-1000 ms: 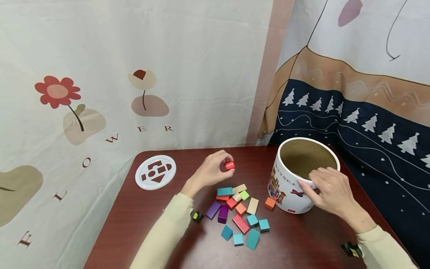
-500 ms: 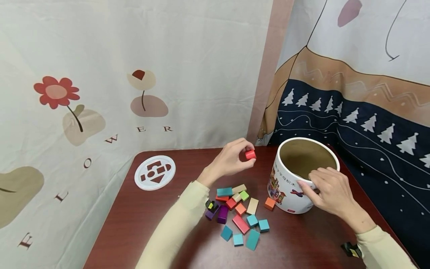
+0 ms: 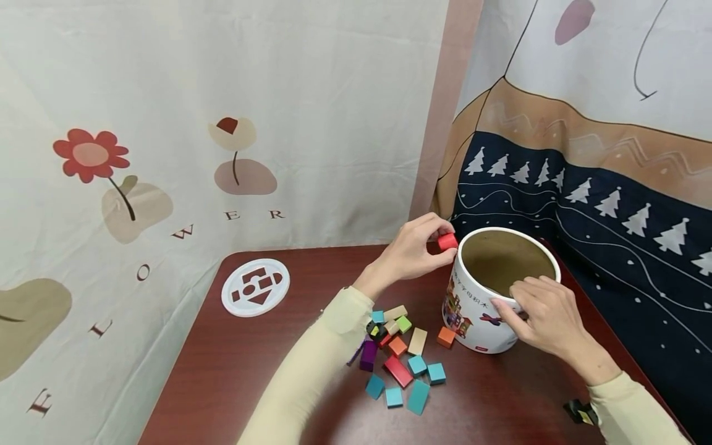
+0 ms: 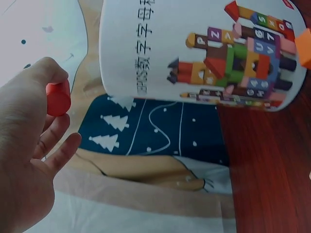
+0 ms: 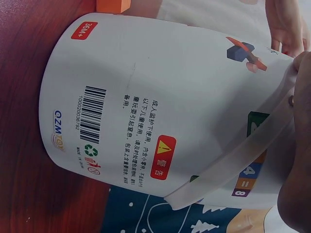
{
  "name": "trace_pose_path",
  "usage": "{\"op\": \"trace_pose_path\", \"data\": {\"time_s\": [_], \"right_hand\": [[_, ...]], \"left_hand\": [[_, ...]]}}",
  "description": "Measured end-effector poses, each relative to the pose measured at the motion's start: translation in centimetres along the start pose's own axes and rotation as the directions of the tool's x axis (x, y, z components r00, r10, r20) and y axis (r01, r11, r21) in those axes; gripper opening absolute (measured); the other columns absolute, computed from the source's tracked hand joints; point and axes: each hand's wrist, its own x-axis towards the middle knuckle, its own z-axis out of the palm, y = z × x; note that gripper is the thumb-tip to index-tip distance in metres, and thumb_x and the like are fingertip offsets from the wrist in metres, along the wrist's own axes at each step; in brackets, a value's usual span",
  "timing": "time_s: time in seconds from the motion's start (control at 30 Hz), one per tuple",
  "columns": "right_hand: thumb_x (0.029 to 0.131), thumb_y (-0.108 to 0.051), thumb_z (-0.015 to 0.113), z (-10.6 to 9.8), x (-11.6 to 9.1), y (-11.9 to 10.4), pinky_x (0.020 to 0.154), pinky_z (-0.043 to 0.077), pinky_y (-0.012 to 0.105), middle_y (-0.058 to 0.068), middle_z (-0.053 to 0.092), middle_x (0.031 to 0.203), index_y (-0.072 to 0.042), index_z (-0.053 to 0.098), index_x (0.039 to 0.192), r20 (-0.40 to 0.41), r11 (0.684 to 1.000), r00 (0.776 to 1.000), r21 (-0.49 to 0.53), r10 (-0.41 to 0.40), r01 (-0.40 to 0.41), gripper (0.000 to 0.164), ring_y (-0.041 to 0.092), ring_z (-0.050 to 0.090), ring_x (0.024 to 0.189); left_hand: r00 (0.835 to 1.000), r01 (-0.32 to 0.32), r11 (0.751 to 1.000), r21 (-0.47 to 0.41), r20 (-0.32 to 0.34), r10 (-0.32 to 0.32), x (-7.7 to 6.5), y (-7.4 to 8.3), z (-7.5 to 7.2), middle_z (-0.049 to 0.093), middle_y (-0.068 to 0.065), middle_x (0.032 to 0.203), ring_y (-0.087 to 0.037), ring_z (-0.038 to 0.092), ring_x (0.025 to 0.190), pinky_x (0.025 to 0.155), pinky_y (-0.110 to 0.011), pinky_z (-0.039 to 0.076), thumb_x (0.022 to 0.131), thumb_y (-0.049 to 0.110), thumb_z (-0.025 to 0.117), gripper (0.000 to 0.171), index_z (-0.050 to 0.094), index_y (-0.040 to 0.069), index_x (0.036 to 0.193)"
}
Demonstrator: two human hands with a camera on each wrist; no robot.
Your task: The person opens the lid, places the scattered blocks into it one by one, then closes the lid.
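Red cylinder (image 3: 447, 241): lifted off the counter (image 3: 211, 371), outside the bucket (image 3: 475, 303), just beside its rim between nine and ten o'clock.
My left hand (image 3: 414, 250): pinching the red cylinder between thumb and fingers.
My right hand (image 3: 547, 312): gripping the bucket's rim around five o'clock, thumb on the outside.
Bucket: white, printed, upright, open at the top; its wall stands at three o'clock from the cylinder.
Orange block (image 3: 445, 337): just beside the bucket's base, at eight o'clock.
Loose blocks: at eight o'clock from the bucket, among them a red oblong block (image 3: 398, 371), a purple block (image 3: 368, 355) and a green block (image 3: 403, 324).
In the way: my left sleeve (image 3: 328, 346) and its wrist device (image 3: 377, 329) hide some blocks.
Stencil plate (image 3: 236, 278): white, ten o'clock from the loose blocks.
Since a second ago: I've carried the cylinder towards three o'clock, from beyond the blocks to the rim; bucket and right hand have stayed put.
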Motion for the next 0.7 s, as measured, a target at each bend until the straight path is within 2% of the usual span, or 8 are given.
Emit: {"op": "trace_pose_path", "data": {"time_s": [0.3,0.5,0.7], "right_hand": [[0.098,-0.049,0.055,0.1,-0.1,0.2,0.047,0.019,0.028,-0.012,0.029,0.056,-0.020,0.039,0.059,-0.012,1.000,1.000,0.000,-0.010,0.010,0.051,0.010,0.027,0.049],[0.098,-0.050,0.054,0.0,-0.1,0.3,0.047,0.021,0.029,-0.009,0.031,0.055,-0.019,0.041,0.059,-0.001,1.000,1.000,-0.008,-0.003,0.003,0.052,0.011,0.028,0.049],[0.098,-0.049,0.055,0.1,-0.1,0.3,0.047,0.022,0.029,-0.008,0.033,0.054,-0.019,0.041,0.060,-0.003,1.000,1.000,-0.011,-0.007,0.007,0.051,0.012,0.030,0.048]], "left_hand": [[0.994,-0.022,0.999,0.024,0.107,0.020,2.7,2.1,1.8,0.063,0.000,0.104,-0.008,0.056,0.088,0.074,-0.011,0.045,0.088,0.021,0.075,0.031,0.069,0.008,0.115],[0.981,-0.042,0.998,0.043,0.189,0.033,4.3,3.0,3.0,0.064,0.001,0.107,-0.009,0.056,0.092,0.077,-0.008,0.044,0.090,0.024,0.074,0.031,0.069,0.009,0.117],[0.965,-0.032,0.997,0.067,0.261,0.014,5.0,3.5,3.9,0.063,0.001,0.111,-0.008,0.055,0.093,0.079,-0.009,0.045,0.093,0.026,0.071,0.031,0.069,0.010,0.120]]}}
